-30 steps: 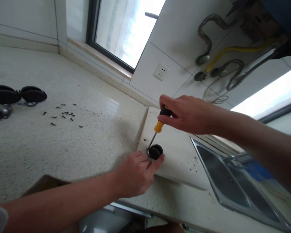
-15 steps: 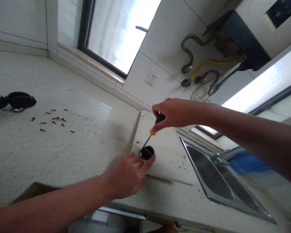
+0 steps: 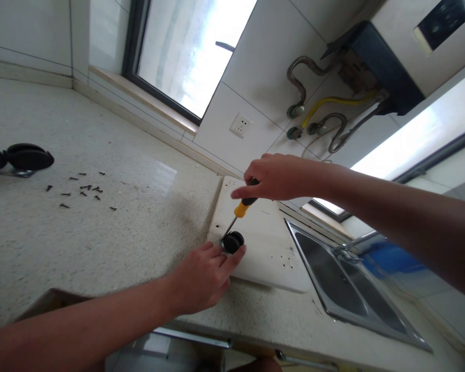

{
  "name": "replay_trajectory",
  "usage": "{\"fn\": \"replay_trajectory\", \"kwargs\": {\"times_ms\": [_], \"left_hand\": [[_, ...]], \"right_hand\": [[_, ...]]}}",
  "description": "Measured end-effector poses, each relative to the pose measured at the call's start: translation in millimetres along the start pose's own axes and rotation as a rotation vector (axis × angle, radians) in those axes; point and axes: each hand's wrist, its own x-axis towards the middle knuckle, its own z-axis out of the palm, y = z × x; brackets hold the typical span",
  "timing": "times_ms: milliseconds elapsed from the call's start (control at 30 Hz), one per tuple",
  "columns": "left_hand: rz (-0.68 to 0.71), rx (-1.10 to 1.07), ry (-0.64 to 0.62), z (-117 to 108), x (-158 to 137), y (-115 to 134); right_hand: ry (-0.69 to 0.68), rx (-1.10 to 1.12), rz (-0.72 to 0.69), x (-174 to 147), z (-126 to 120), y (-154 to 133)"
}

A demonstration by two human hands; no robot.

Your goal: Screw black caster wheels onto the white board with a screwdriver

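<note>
Two hands (image 3: 207,274), one screwdriver (image 3: 241,209) and one black caster (image 3: 232,242) appear with one white board (image 3: 265,232) at center; roughly a dozen screws (image 3: 64,205) and at least two other casters (image 3: 29,156) lie toward nine o'clock, one sink (image 3: 327,274) toward four.

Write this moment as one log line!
left hand: steadying black caster | right hand: holding screwdriver, tip at caster | board: on counter | screws: loose
</note>
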Motion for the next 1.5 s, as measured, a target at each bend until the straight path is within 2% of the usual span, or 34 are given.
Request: {"fn": "replay_trajectory", "kwargs": {"times_ms": [100, 200, 233, 333, 367, 467, 500, 633, 667, 733, 800, 933, 967, 1100, 1133, 1233, 1267, 1400, 1500], "left_hand": [[-0.010, -0.005, -0.015, 0.2, 0.3, 0.0], [-0.014, -0.004, -0.015, 1.1, 0.3, -0.6], [-0.014, -0.006, -0.013, 1.4, 0.3, -0.8], [-0.006, -0.013, -0.007, 1.8, 0.1, -1.0], [-0.005, -0.012, -0.005, 1.8, 0.0, -1.0], [-0.007, -0.007, -0.001, 1.6, -0.2, -0.7], [-0.008, -0.008, -0.002, 1.5, -0.2, -0.6], [-0.005, -0.012, -0.021, 0.9, 0.5, -0.5], [-0.004, -0.011, -0.028, 0.8, 0.7, -0.6], [-0.007, -0.011, -0.032, 0.6, 0.8, -0.8], [-0.012, -0.015, -0.027, 0.4, 0.5, -0.8], [-0.013, -0.015, -0.016, -0.5, -0.6, -0.2], [-0.011, -0.013, -0.012, -0.6, -0.7, -0.1], [-0.007, -0.012, 0.001, -0.9, -0.2, 0.2], [-0.007, -0.015, 0.001, -1.0, 0.0, 0.1], [-0.011, -0.018, -0.006, -1.4, 0.5, 0.0], [-0.012, -0.017, -0.012, -1.6, 0.5, 0.0], [-0.009, -0.013, -0.024, -1.9, 0.5, -0.1], [-0.005, -0.013, -0.016, -1.8, 0.7, 0.1]], "right_hand": [[0.004, 0.026, -0.101, -1.0, 0.9, -3.3], [0.056, -0.028, 0.005, -1.0, 2.0, -5.0], [0.058, -0.042, -0.004, -1.0, 2.1, -5.2], [0.031, -0.007, -0.144, -1.5, 1.8, -5.7], [0.045, 0.001, -0.135, -1.7, 1.8, -5.9], [0.099, -0.038, 0.010, -1.5, 1.2, -5.1], [0.098, -0.043, 0.008, -1.3, 0.6, -4.3], [0.100, 0.070, -0.203, -0.5, -0.2, -2.6], [0.129, 0.071, -0.184, -0.4, 0.5, -3.3], [0.158, 0.002, -0.052, -0.8, 2.1, -5.1], [0.120, -0.067, 0.028, -2.3, 1.9, -6.0], [0.036, 0.024, -0.181, -6.2, -1.8, -6.5], [0.049, 0.033, -0.179, -6.6, -2.1, -7.1], [0.071, -0.033, 0.037, -5.9, -2.3, -7.5], [0.054, -0.035, 0.021, -5.7, -2.9, -6.6], [0.027, 0.005, -0.139, -5.0, -4.2, -4.0], [0.038, 0.010, -0.138, -4.6, -3.7, -3.9], [0.056, -0.073, 0.021, -2.9, 0.0, -4.6], [0.016, -0.031, -0.108, -3.5, -0.8, -2.1]]}}
